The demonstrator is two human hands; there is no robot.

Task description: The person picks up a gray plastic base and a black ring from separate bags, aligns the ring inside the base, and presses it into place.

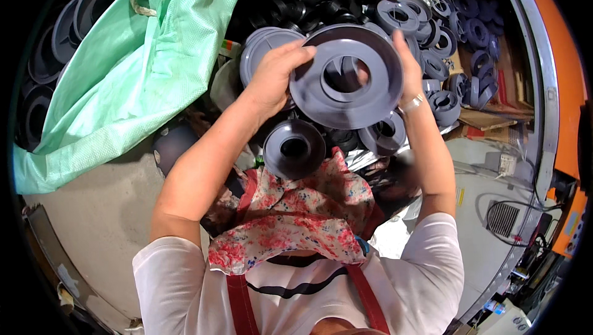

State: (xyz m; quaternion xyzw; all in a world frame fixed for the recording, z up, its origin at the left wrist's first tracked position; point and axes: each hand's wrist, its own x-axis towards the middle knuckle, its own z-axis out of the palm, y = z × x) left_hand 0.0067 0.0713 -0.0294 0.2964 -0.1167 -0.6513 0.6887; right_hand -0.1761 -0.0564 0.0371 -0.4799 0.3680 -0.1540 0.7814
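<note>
To the right of the green sack point(142, 75) I see a person point(296, 298) whose left hand point(272, 81) and right hand point(410, 72) hold a round grey ring point(344, 110) by opposite edges, its wide face and the axis through its hole pointing toward them

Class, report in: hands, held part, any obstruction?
Left hand and right hand gripping wide grey flanged ring. Ring raised, mostly unobstructed. Smaller grey ring below, clear of both hands.

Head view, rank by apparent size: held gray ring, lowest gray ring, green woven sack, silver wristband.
1. Green woven sack
2. Held gray ring
3. Lowest gray ring
4. Silver wristband
Held ring looks nearer the camera, so true-size gap is unsure.
</note>
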